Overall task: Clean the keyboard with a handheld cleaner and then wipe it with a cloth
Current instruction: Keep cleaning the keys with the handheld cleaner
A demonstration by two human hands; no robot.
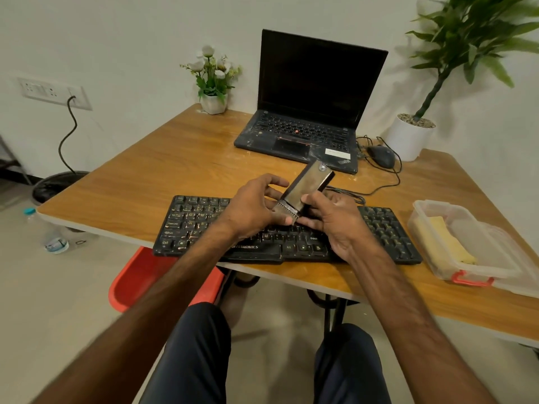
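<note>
While your left hand (253, 209) pinches the cleaner (306, 186) at its comb end and your right hand (335, 221) grips its side, it hangs tilted over the keyboard (189, 223), marked ZEBRONICS, at the near edge of the table (175, 170). Cloth (446, 243): in box (466, 274), right edge.

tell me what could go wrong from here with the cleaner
The left hand and right hand both hold the handheld cleaner above the keyboard; a slip could drop it on the keys. The keyboard lies at the front edge of the table, so hard pressing might slide it off.
</note>
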